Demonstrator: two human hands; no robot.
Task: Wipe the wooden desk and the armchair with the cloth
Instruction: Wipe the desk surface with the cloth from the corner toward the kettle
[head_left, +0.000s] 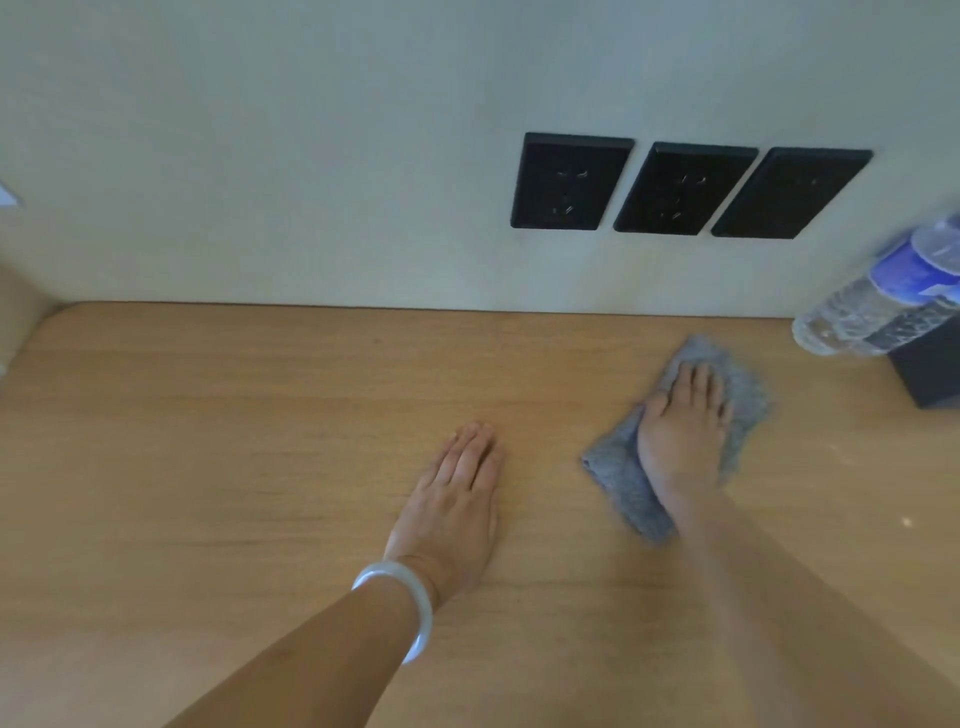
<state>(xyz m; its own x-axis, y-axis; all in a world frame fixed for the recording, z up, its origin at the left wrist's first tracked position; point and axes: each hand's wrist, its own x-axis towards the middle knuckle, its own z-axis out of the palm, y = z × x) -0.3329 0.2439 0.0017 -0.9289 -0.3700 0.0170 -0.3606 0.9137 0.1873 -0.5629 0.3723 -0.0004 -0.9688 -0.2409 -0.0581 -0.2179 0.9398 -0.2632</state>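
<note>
Right hand (680, 436): flat, fingers spread, pressing grey fleecy rectangular cloth (623, 478) onto light wooden tabletop (260, 441), right rear. Left hand (457, 499): flat, empty, bracing mid-tabletop. Desk wiping apparently underway; armchair unseen, presumably outstanding.

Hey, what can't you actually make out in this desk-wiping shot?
- Armchair: outside the head view entirely.
- Water bottles: blurred, cut by the right edge; count and label unreadable.
- Dark box: cut by the right edge.
- Cloth: middle hidden under the right hand.
- Desk: front edge out of frame.
</note>
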